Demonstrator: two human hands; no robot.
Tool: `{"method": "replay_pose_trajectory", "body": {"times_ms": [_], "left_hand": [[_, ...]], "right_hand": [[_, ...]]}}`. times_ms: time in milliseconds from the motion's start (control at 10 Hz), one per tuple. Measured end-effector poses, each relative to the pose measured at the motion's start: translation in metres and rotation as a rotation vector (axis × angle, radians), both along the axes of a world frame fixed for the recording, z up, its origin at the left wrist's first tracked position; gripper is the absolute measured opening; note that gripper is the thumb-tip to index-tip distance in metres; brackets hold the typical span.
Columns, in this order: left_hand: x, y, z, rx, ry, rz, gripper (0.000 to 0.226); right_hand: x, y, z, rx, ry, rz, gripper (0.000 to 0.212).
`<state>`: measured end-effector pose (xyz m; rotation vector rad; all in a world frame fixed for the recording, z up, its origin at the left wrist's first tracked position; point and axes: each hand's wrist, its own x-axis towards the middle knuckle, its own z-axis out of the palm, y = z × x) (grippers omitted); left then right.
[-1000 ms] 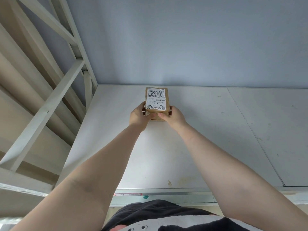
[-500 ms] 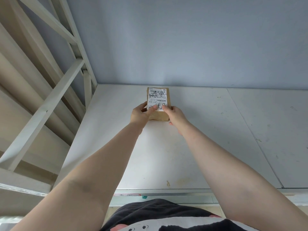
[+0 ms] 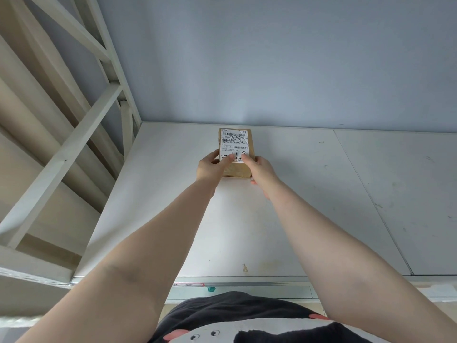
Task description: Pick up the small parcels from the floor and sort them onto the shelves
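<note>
A small brown cardboard parcel (image 3: 236, 144) with a white shipping label and black handwriting lies flat on the white shelf board (image 3: 296, 206), near the back wall. My left hand (image 3: 210, 167) grips its near left corner, thumb on the label. My right hand (image 3: 262, 169) grips its near right corner, thumb on the label too. Both arms are stretched far forward over the shelf. The parcel's near end is partly hidden by my fingers.
A pale blue-grey wall (image 3: 272, 70) closes the back of the shelf. White metal uprights and a diagonal brace (image 3: 74, 149) stand at the left. A seam (image 3: 371, 199) splits the shelf board on the right. The metal front edge (image 3: 247, 284) carries a small label.
The parcel has been laid down flat and pushed slightly back on the shelf. My thumbs have moved from its near edge up onto the label.
</note>
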<state>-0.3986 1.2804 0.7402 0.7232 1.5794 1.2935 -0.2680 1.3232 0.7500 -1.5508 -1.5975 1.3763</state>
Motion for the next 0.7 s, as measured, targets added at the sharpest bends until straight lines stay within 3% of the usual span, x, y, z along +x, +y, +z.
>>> {"method": "replay_pose_trajectory", "body": {"times_ms": [400, 500, 600, 700], "left_hand": [[0.009, -0.004, -0.005, -0.049, 0.087, 0.031, 0.082], [0.009, -0.005, -0.008, -0.055, 0.077, 0.045, 0.081], [0.012, -0.008, 0.001, -0.004, 0.098, 0.104, 0.058], [0.01, -0.019, 0.003, 0.146, 0.158, 0.276, 0.027]], "right_hand": [[0.001, -0.007, 0.004, 0.008, 0.006, 0.006, 0.045], [0.003, -0.008, 0.001, -0.019, 0.018, 0.001, 0.06], [0.003, -0.01, 0.001, -0.027, -0.005, -0.044, 0.086], [0.008, -0.013, 0.003, 0.102, -0.062, -0.137, 0.06]]}}
